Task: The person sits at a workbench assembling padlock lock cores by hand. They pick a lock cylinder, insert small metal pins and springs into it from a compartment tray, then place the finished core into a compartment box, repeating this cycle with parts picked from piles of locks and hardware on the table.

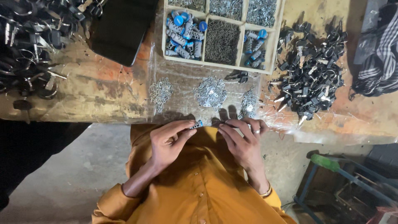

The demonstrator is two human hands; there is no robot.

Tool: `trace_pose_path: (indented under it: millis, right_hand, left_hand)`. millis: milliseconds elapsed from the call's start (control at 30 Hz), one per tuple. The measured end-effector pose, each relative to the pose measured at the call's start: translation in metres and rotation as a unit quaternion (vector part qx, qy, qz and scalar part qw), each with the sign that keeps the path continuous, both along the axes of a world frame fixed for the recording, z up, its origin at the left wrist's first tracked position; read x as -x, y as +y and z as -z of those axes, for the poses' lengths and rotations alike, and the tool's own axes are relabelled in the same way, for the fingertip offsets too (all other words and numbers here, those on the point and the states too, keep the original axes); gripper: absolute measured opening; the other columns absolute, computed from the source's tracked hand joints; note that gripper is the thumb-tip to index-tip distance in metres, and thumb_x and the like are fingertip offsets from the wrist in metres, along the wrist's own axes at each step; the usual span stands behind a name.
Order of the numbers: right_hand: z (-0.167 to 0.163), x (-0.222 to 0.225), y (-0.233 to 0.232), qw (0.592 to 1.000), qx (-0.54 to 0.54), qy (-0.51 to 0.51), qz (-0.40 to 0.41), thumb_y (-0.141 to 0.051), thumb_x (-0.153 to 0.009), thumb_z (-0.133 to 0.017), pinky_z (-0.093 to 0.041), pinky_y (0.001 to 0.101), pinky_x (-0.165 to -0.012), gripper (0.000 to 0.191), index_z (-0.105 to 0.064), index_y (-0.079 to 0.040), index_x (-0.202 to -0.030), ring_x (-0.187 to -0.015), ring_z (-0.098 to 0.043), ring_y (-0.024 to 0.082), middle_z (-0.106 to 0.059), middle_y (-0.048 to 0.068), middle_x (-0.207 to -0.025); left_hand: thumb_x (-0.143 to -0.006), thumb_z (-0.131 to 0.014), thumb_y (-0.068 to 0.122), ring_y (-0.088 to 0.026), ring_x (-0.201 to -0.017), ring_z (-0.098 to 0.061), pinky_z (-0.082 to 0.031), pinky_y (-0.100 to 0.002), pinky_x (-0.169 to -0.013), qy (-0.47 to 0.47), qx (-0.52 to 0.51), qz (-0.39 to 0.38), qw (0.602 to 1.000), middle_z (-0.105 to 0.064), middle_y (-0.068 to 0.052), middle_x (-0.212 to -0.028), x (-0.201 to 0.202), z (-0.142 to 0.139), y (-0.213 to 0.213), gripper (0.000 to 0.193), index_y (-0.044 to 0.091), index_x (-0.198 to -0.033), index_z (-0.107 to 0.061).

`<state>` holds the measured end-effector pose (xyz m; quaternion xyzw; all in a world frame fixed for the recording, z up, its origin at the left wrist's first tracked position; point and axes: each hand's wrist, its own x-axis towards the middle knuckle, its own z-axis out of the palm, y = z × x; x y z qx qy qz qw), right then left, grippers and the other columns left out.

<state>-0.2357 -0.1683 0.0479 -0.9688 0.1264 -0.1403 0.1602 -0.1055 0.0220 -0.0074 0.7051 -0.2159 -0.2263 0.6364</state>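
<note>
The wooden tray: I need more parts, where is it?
In the head view the wooden tray sits top centre on the bench, between the black pouch and the key pile.

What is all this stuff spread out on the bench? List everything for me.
Wooden tray: one, pale, compartments, top centre.
Lock cylinders: many, silver with blue caps, in tray.
Small metal parts: three piles, silver, on clear plastic sheet.
Keys: heap, black heads, right of tray.
Key rings: heap, dark, far left.
Black pad: one, top left.
Checked cloth: one, far right.
Left hand: holds a small blue-capped piece.
Right hand: ring on a finger, pinching something tiny.
</note>
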Motion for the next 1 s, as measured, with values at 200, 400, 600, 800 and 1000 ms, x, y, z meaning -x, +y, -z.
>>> trace_pose_path:
  millis: [200, 400, 600, 800, 1000]
  right_hand:
    - [0.000, 0.004, 0.000, 0.995, -0.090, 0.030, -0.010, -0.003, -0.088, -0.081, -0.038, 0.0406, -0.093, 0.023, -0.077, -0.009, -0.109, -0.093, -0.063, 0.020, -0.072, 0.001, -0.108]
    - [0.012, -0.012, 0.022, 0.955, -0.276, -0.072, 0.081, 0.005, -0.092, -0.073, -0.054, 0.0318, -0.087, 0.015, -0.074, -0.004, -0.103, -0.097, -0.072, 0.020, -0.076, 0.005, -0.106]
    - [0.021, -0.025, 0.038, 0.927, -0.348, -0.111, 0.082, 0.008, -0.085, -0.079, -0.052, 0.0268, -0.082, 0.018, -0.071, -0.001, -0.098, -0.090, -0.067, 0.017, -0.074, 0.007, -0.094]
    - [0.028, -0.025, 0.048, 0.914, -0.363, -0.102, 0.151, 0.001, -0.083, -0.082, -0.054, 0.0263, -0.078, 0.021, -0.069, -0.004, -0.099, -0.087, -0.068, 0.013, -0.072, 0.002, -0.097]
    - [0.015, -0.020, 0.029, 0.990, -0.139, 0.010, 0.015, -0.015, -0.081, -0.091, -0.036, 0.0352, -0.093, 0.031, -0.083, -0.019, -0.110, -0.096, -0.060, 0.018, -0.069, -0.003, -0.100]
  left_hand:
    - [-0.088, -0.083, 0.007, -0.002, -0.064, -0.061, -0.042, -0.019, -0.050, -0.029, -0.001, -0.005, 1.000, -0.080, -0.005, -0.107, 0.001, 0.001, -0.003, 0.021, 0.006, -0.109, -0.079]
    - [-0.092, -0.080, 0.002, -0.014, -0.092, -0.078, -0.062, -0.025, -0.076, -0.042, 0.035, 0.002, 0.999, -0.078, -0.010, -0.111, 0.003, 0.004, -0.002, 0.022, 0.002, -0.114, -0.075]
    - [-0.090, -0.081, 0.002, -0.020, -0.101, -0.079, -0.065, -0.028, -0.083, -0.075, 0.035, 0.006, 0.997, -0.078, -0.013, -0.113, 0.004, 0.010, 0.000, 0.021, 0.001, -0.110, -0.075]
    - [-0.088, -0.079, 0.000, -0.022, -0.099, -0.079, -0.065, -0.030, -0.084, -0.122, 0.009, 0.023, 0.992, -0.077, -0.014, -0.113, 0.002, 0.009, 0.005, 0.022, 0.000, -0.110, -0.075]
    - [-0.089, -0.081, 0.001, -0.024, -0.101, -0.079, -0.065, -0.031, -0.084, -0.183, 0.012, 0.023, 0.983, -0.077, -0.012, -0.111, 0.000, 0.008, 0.002, 0.021, 0.001, -0.109, -0.076]
